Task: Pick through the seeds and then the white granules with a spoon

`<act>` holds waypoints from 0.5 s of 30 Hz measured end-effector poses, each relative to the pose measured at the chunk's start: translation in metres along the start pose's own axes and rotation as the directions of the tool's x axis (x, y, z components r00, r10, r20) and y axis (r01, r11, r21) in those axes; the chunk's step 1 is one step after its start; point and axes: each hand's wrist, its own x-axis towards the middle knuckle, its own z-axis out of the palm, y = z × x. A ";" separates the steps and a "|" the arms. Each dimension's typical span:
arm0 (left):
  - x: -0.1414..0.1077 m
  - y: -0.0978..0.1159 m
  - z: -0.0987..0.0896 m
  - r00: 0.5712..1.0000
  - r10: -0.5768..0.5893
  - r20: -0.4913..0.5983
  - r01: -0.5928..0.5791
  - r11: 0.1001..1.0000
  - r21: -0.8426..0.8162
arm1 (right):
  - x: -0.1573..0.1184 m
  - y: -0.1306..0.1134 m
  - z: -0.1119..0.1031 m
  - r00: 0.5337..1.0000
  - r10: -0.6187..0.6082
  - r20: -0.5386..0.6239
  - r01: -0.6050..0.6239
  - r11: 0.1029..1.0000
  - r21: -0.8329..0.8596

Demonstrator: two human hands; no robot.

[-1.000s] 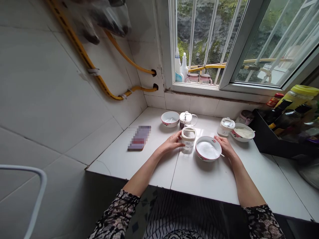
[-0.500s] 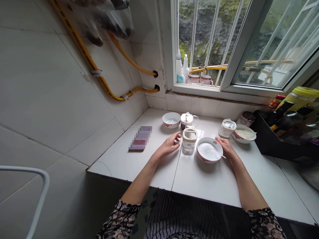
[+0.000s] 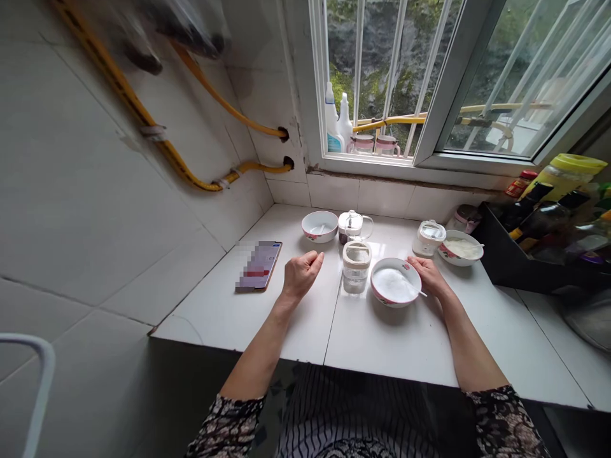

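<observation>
My left hand (image 3: 302,275) is closed in a fist over the counter, between the phone (image 3: 260,267) and a clear lidded jar (image 3: 356,270). Nothing shows in it. With its fingers at the rim, my right hand (image 3: 428,273) grips the right side of a flowered bowl (image 3: 396,283). White granules fill this bowl, and a white spoon handle (image 3: 422,293) pokes out over its right edge. Behind the clear jar stands a second jar (image 3: 351,226) with dark contents and a handle. A flowered bowl with a spoon (image 3: 319,228) sits to that jar's left.
At the right are another lidded jar (image 3: 429,238) and a bowl of pale powder (image 3: 461,249). A black box (image 3: 506,264) of bottles stands beyond them. The tiled wall (image 3: 119,222) with a yellow pipe (image 3: 176,166) borders the counter on the left; a barred window is behind.
My left hand has moved left, away from the clear jar, and its spread fingers have closed into a fist. My right hand stays at the bowl. The view has shifted slightly.
</observation>
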 end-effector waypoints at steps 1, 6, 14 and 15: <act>-0.001 0.001 0.000 1.000 0.028 -0.003 -0.028 1.000 0.001 | -0.002 -0.005 -0.003 1.000 -0.012 0.001 0.012 0.999 -0.035; -0.008 0.006 0.000 0.980 0.196 -0.025 -0.196 0.981 -0.004 | -0.031 -0.041 -0.026 0.995 -0.074 -0.061 0.062 0.982 -0.176; -0.027 0.031 0.017 0.771 0.635 0.040 -0.636 0.772 0.011 | -0.098 -0.062 -0.014 0.974 -0.140 0.176 0.207 0.863 -0.461; -0.029 0.034 0.019 0.718 0.695 0.045 -0.696 0.718 0.019 | -0.100 -0.060 -0.011 0.973 -0.142 0.183 0.216 0.842 -0.494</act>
